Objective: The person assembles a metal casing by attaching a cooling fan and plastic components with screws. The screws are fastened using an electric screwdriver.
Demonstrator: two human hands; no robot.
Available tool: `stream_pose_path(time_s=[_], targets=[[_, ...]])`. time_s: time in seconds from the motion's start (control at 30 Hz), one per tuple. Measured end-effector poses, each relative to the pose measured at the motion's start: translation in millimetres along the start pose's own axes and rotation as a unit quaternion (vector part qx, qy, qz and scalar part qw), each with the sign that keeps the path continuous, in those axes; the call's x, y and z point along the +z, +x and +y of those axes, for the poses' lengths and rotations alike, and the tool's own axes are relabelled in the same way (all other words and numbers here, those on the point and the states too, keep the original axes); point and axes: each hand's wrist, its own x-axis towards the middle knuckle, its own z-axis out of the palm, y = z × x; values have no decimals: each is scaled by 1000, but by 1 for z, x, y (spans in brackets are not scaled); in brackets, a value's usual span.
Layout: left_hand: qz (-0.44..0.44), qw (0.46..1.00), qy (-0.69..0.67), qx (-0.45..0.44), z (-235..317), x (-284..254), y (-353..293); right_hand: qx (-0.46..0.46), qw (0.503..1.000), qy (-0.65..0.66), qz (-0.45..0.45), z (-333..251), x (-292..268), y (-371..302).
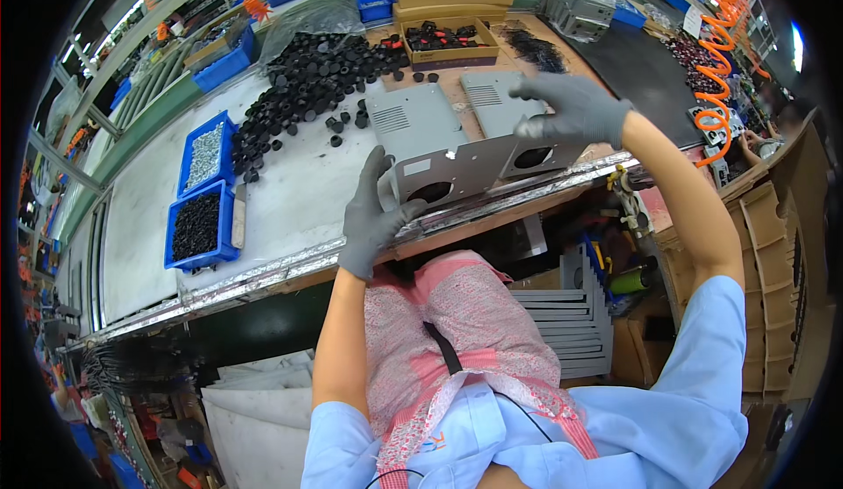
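Two bent grey sheet-metal housings stand side by side at the front edge of the workbench. The left housing [430,129] has vent slots on top and a round hole in its front face; the right housing [500,111] looks alike. My left hand [369,217], in a grey glove, is at the left end of the left housing, thumb and fingers apart; whether it touches the metal I cannot tell. Over the right housing's far right part, my gloved right hand [575,111] is open, its fingers spread toward the left. Neither hand holds anything.
Left of the housings lie a heap of black plastic caps [303,85], a blue bin of silvery small parts [206,155] and a blue bin of black screws [198,227]. Behind stands an open cardboard box [450,46]. An orange coiled hose [716,76] hangs at right.
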Motion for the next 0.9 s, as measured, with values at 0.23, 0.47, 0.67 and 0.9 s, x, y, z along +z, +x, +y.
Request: stream_pose_path(time_s=[0.23, 0.47, 0.67, 0.9], targets=[[-91, 995, 48, 0, -5, 21, 11, 8, 990, -127, 60, 21, 44, -18], [40, 990, 94, 101, -15, 36, -8, -102, 983, -102, 117, 22, 53, -7], [25, 998, 59, -29, -18, 26, 12, -90, 986, -79, 118, 24, 50, 23], [29, 990, 114, -75, -21, 13, 27, -120, 923, -163, 328, 16, 66, 5]])
